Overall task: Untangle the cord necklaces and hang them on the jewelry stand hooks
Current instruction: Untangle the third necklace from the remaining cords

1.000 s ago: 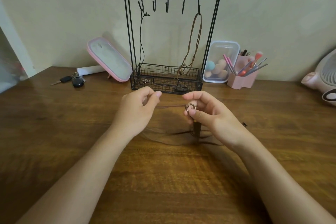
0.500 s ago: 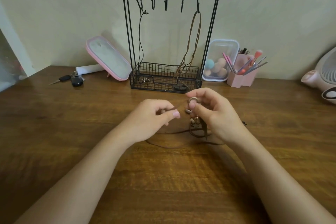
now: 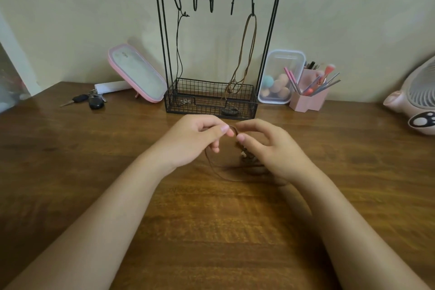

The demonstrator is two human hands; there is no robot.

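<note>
Though blur smears its pendant (image 3: 243,154), left hand (image 3: 188,141) and right hand (image 3: 270,152) pinch the cord necklace (image 3: 210,164).

Light is soft, even and rather dim, with a warm yellowish cast. I note a dull sheen on the left of the wooden table (image 3: 70,172) and faint shadow beneath my left hand (image 3: 190,141) and right hand (image 3: 270,150). Both hands and the cord necklace (image 3: 243,155) they pinch show motion blur. Wide-angle distortion bows the jewelry stand (image 3: 207,107), and the corners are soft.
</note>
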